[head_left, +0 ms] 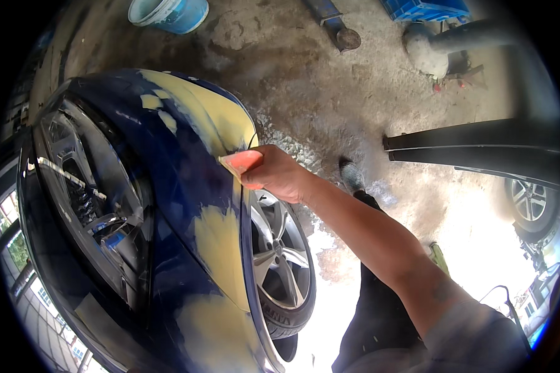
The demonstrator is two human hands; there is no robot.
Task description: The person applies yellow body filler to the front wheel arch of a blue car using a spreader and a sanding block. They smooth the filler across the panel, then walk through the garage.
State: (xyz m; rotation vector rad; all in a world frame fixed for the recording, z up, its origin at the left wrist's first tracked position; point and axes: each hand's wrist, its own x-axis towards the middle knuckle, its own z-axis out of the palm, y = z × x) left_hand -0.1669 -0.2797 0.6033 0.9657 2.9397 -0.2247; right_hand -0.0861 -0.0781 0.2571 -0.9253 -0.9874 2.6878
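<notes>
My right hand (281,173) is closed around an orange-red putty spreader (245,163), thumb and fingers pinching it. Yellowish filler coats the spreader's far edge, which meets the dark blue car body (193,165) just above the wheel arch. A broad pale-yellow patch of filler (227,112) covers the rear corner of the panel beyond my hand. Closer to me, a second filler patch (219,248) runs along the arch, and a third blotch (214,332) lies lower down. Below my wrist sits the car's wheel (277,252) with silver spokes. My left hand is out of view.
A light blue bucket (183,15) stands on the stained concrete floor at the far left. At the far right are a blue crate (426,9) and a blue metal tool (335,26). A dark panel (473,144) juts in from the right, above another car wheel (530,202).
</notes>
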